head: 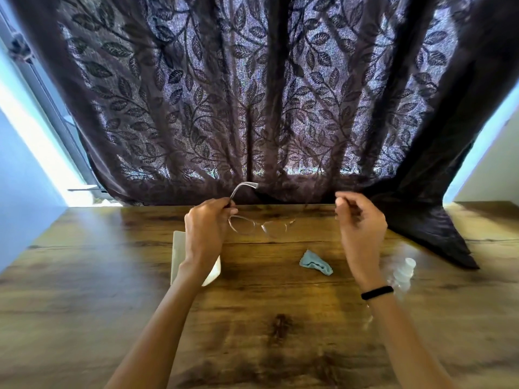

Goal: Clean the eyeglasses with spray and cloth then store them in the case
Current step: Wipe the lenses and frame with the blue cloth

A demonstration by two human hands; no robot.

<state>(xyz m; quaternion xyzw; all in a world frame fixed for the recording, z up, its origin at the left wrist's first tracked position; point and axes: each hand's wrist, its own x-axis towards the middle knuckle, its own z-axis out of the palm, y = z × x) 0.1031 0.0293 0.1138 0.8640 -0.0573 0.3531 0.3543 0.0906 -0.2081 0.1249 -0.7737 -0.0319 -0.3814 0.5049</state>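
Holding eyeglasses (259,226) above table (252,332), left hand (206,228)

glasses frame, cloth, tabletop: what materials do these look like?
Eyeglasses: clear, glossy plastic frame, probably; the table shows through it. Cloth: soft matte light-blue fabric, crumpled, likely microfibre. Table: wood-grain top with knots and a sheen, solid or laminate unclear.
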